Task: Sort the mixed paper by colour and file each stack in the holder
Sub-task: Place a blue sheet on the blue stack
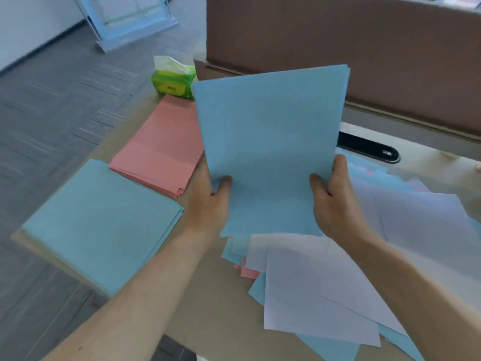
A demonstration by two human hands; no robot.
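Blue sheets held up over the desk

Left hand (208, 201) and right hand (335, 201) pinch the blue sheets (270, 142) at the lower edges, paper rising toward 12 o'clock; blue stack (101, 222) at 9, pink stack (161, 147) at 10.

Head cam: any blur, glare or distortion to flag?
Head view: soft overall, motion smear worst on the blue stack and floor at left; bright wash bleaches the white sheets at right; held blue sheets evenly lit, no hard shadows.
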